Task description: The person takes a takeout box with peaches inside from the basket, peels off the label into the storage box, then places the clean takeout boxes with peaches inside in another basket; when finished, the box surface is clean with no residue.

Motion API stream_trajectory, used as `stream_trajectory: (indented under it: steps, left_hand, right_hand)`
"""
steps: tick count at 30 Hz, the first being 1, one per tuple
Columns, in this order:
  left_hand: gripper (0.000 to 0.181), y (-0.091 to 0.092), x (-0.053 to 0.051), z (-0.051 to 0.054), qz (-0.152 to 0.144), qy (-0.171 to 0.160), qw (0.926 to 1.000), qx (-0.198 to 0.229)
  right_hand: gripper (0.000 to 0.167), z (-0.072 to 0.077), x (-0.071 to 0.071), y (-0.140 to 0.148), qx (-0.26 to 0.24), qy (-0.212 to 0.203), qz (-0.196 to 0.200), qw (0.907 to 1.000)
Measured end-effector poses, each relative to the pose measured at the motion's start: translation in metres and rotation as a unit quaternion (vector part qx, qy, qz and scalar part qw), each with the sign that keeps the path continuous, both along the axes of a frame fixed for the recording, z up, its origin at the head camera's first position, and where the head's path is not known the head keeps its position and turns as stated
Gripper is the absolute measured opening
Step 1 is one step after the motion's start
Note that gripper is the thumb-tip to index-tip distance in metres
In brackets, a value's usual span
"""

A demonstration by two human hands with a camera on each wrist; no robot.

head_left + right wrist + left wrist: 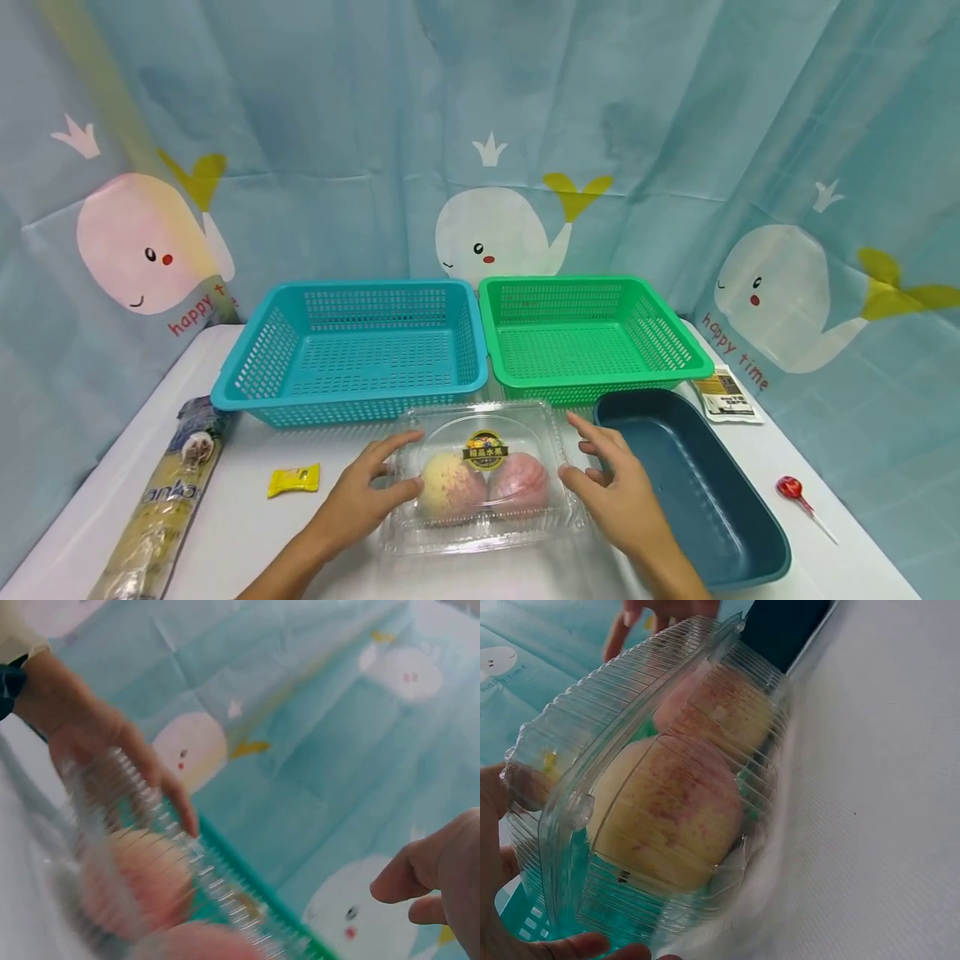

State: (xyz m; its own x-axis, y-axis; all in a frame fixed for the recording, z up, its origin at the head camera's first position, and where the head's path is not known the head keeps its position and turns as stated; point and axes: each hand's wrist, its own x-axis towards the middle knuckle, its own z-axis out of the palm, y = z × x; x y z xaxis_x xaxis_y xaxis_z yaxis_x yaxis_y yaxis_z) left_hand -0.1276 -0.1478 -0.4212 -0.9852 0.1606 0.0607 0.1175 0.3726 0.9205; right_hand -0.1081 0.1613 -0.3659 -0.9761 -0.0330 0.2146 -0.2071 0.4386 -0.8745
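Note:
A clear lidded plastic box (431,542) stands at the front middle, with two peach-like fruits (519,483) inside and a black and gold label (485,450) on its lid. My left hand (356,498) grips the box's left end, thumb and forefinger at the lid's edge; in the left wrist view its fingers lie around that end. Beside the right end is my right hand (626,496), fingers spread and loosely bent. The right wrist view has the right hand (435,877) apart from the box, nothing in its fingers.
Behind the box stand a blue basket (375,404) and a green basket (600,387). A dark blue tray (750,508) lies at right, with a lollipop (790,487) and a white-gold packet (727,396) beyond. Leftward are a yellow packet (293,480) and a long printed bag (168,500).

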Motion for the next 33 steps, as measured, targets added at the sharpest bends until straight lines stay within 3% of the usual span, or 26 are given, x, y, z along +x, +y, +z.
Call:
stream_trajectory:
  steps: [3,8,15,23,28,33]
  left_hand:
    - [0.057,-0.001,0.000,0.001,0.005,-0.001,1.0000,0.004]
    - [0.057,-0.001,0.000,0.002,0.004,-0.015,0.9997,0.021]
    - [0.056,0.000,0.000,0.004,0.005,-0.020,0.9993,0.030]
    - [0.061,0.000,-0.001,0.005,-0.020,-0.033,0.9961,0.079]
    - [0.063,0.000,0.000,0.005,-0.036,-0.056,0.9906,0.119]
    - [0.064,0.001,0.000,0.004,-0.032,-0.077,0.9873,0.136]
  right_hand:
    - [0.059,0.018,-0.002,0.005,0.023,0.034,0.037,0.9985]
    - [0.059,0.042,-0.012,0.014,0.054,0.051,0.095,0.9927]
    - [0.052,0.060,-0.036,0.012,0.071,0.035,0.162,0.9836]
    - [0.050,0.054,-0.065,-0.009,0.111,0.007,0.218,0.9696]
    - [0.049,0.046,-0.077,-0.025,0.141,-0.004,0.249,0.9581]
    - [0.042,0.037,-0.085,-0.036,0.169,-0.022,0.268,0.9484]
